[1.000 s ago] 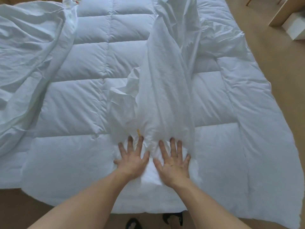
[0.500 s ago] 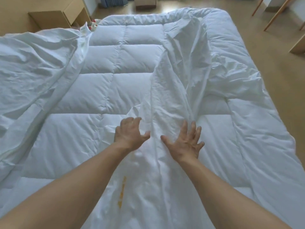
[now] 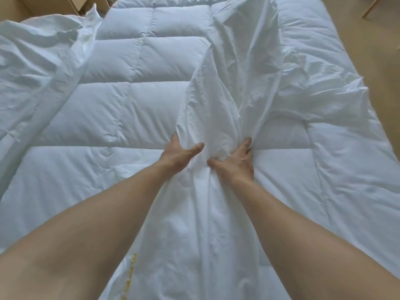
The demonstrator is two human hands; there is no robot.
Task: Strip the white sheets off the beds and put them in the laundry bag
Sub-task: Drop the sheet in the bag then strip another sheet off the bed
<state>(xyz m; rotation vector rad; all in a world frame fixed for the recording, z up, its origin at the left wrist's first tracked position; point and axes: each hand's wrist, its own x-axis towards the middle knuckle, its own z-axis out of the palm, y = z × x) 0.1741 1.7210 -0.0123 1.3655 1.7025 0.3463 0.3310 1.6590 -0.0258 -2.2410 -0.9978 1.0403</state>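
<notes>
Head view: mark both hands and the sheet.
left hand (image 3: 179, 154), head view, back of the hand.
right hand (image 3: 238, 163), head view, back of the hand.
sheet (image 3: 216, 105), head view, raised fold above the hands.

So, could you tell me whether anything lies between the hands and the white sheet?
Nothing visible does: the left hand and right hand both grip the bunched white sheet, which lies atop the quilted duvet. The laundry bag is not in view.

Both bare forearms stretched forward, converging. Left hand: fingers curled into bunched sheet, thumb out toward right hand. Right hand just beside it: fingers dug into same bunch, thumb pointing left.
</notes>
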